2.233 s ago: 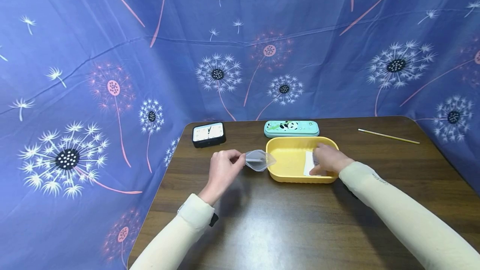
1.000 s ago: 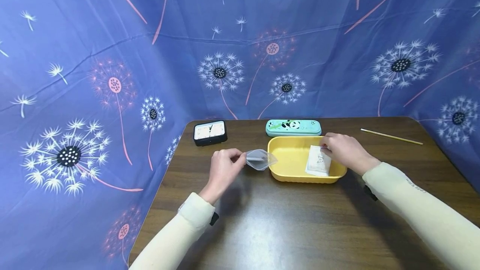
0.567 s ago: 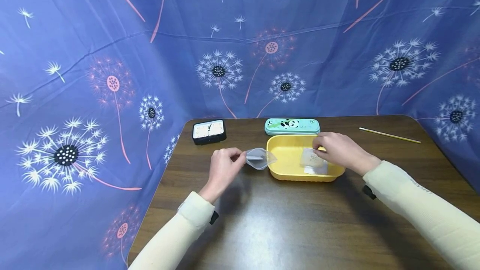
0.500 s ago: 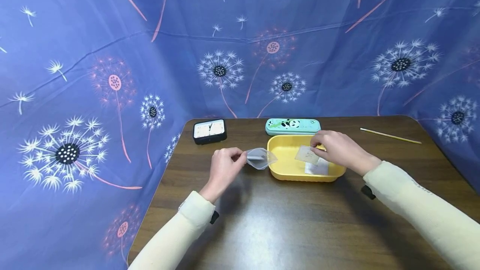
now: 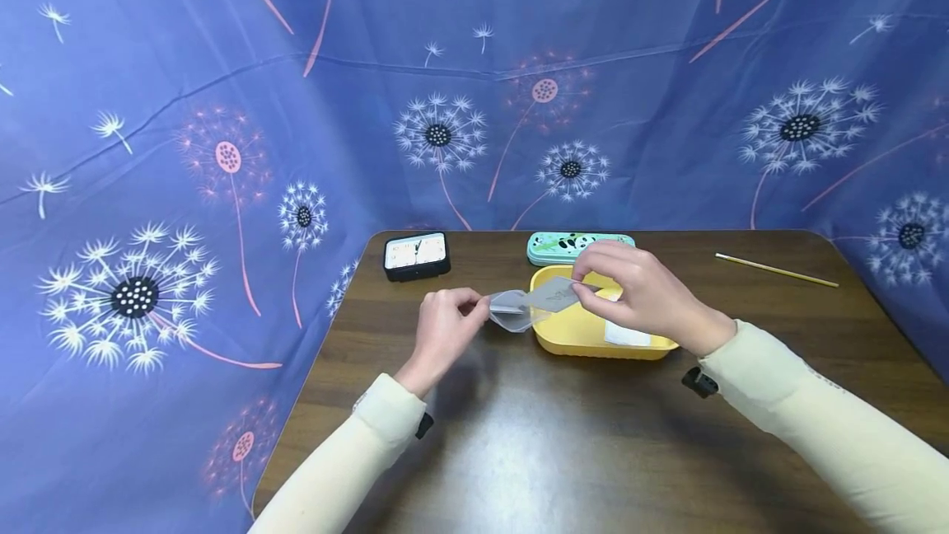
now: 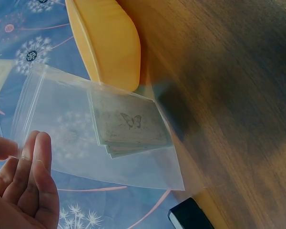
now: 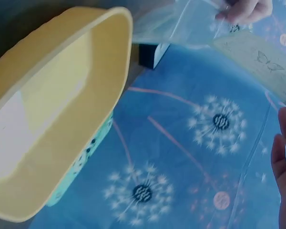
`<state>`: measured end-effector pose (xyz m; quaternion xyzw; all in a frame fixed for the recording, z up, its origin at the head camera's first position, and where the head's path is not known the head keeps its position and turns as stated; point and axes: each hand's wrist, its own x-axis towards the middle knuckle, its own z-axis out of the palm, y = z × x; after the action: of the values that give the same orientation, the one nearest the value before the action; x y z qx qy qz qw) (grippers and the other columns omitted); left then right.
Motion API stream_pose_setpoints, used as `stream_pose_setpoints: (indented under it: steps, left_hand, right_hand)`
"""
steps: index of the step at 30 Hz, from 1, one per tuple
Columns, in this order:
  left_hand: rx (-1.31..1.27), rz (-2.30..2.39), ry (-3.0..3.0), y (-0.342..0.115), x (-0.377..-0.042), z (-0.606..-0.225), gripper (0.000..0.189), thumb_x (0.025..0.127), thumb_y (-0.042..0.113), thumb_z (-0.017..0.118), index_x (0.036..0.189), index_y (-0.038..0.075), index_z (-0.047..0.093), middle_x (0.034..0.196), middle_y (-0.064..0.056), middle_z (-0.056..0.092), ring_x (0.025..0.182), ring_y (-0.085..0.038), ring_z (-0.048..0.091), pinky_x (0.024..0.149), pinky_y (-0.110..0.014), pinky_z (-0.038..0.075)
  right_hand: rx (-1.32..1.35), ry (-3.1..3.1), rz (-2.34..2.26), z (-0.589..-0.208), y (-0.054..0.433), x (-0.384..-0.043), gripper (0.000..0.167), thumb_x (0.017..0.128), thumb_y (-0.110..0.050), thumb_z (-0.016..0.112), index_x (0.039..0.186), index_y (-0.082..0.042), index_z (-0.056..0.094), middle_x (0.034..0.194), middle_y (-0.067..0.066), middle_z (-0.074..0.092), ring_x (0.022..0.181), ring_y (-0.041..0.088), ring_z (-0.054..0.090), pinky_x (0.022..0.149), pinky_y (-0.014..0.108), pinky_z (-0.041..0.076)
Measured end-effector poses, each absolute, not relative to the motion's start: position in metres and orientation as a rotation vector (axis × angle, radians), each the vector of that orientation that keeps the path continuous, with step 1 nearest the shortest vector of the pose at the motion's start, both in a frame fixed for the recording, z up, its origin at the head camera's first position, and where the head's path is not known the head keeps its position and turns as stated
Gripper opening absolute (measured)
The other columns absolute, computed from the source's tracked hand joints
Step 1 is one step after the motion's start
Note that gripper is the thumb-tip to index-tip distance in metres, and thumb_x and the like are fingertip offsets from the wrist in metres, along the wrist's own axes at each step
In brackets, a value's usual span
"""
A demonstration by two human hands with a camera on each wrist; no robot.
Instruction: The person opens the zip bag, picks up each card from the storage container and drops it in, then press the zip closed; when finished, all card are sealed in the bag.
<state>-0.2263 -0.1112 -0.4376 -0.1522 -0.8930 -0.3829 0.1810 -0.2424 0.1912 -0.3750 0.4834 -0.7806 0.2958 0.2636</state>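
My left hand (image 5: 442,334) pinches the edge of a clear zip bag (image 6: 69,138) by its mouth, and the bag hangs left of the yellow tray (image 5: 574,344). Inside the bag lie thin cards (image 6: 133,119), the front one printed with a butterfly. Between thumb and fingers, my right hand (image 5: 648,295) holds another pale butterfly-printed card (image 7: 257,62) by one end. That card's far corner overlaps the bag's mouth in the head view. Below the right hand, a white piece of paper (image 5: 626,336) lies in the tray.
A turquoise panda pencil case (image 5: 549,249) stands behind the tray. To the left at the back is a black-framed clock (image 5: 417,255). A pencil (image 5: 778,270) lies at the back right of the wooden table (image 5: 519,452). Blue dandelion-print cloth (image 5: 334,105) hangs behind.
My right hand has picked the card up from the tray and carried it left to the bag's mouth. The left hand with the bag has stayed almost still.
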Motion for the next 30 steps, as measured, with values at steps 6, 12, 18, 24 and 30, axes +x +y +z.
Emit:
stream_pose_setpoints:
  steps: [6, 12, 18, 24, 30]
  left_hand:
    - [-0.423, -1.065, -2.528, -0.11, -0.226, -0.436, 0.018, 0.095, 0.019, 0.071, 0.081, 0.016, 0.08, 0.064, 0.014, 0.065, 0.056, -0.003, 0.057, 0.056, -0.027, 0.048]
    - [-0.425, -1.065, -2.525, -0.109, -0.226, -0.437, 0.018, 0.095, 0.019, 0.071, 0.08, 0.017, 0.08, 0.063, 0.015, 0.064, 0.056, -0.002, 0.057, 0.056, -0.027, 0.048]
    - [-0.439, -1.079, -2.519, -0.109, -0.225, -0.437, 0.017, 0.095, 0.019, 0.071, 0.081, 0.015, 0.081, 0.064, 0.013, 0.065, 0.057, -0.01, 0.06, 0.056, -0.028, 0.048]
    - [-0.432, -1.066, -2.523, -0.108, -0.224, -0.436, 0.017, 0.095, 0.019, 0.071, 0.081, 0.015, 0.08, 0.064, 0.013, 0.065, 0.056, -0.007, 0.06, 0.055, -0.028, 0.048]
    - [-0.426, -1.075, -2.537, -0.108, -0.225, -0.436, 0.018, 0.096, 0.019, 0.071, 0.08, 0.016, 0.08, 0.063, 0.014, 0.064, 0.056, -0.003, 0.058, 0.054, -0.028, 0.048]
  right_hand:
    - [1.327, -2.104, 0.744, -0.38, 0.172, -0.241, 0.008, 0.089, -0.01, 0.071, 0.09, -0.016, 0.067, 0.092, -0.008, 0.065, 0.089, 0.015, 0.063, 0.093, 0.037, 0.049]
    - [1.331, -2.095, 0.637, -0.4, 0.159, -0.245, 0.008, 0.087, -0.011, 0.073, 0.088, -0.015, 0.066, 0.099, -0.002, 0.067, 0.096, 0.02, 0.064, 0.092, 0.043, 0.051]
    - [1.281, -2.164, 0.673, -0.418, 0.148, -0.245, 0.008, 0.088, -0.011, 0.076, 0.087, -0.015, 0.069, 0.106, 0.002, 0.067, 0.101, 0.023, 0.063, 0.09, 0.044, 0.051]
    - [1.2, -2.285, 0.68, -0.429, 0.141, -0.247, 0.006, 0.088, -0.013, 0.08, 0.086, -0.014, 0.075, 0.11, 0.006, 0.067, 0.106, 0.025, 0.061, 0.092, 0.046, 0.051]
    - [1.184, -2.364, 0.585, -0.431, 0.135, -0.252, 0.004, 0.088, -0.013, 0.082, 0.092, -0.012, 0.082, 0.116, 0.009, 0.068, 0.111, 0.027, 0.061, 0.097, 0.045, 0.051]
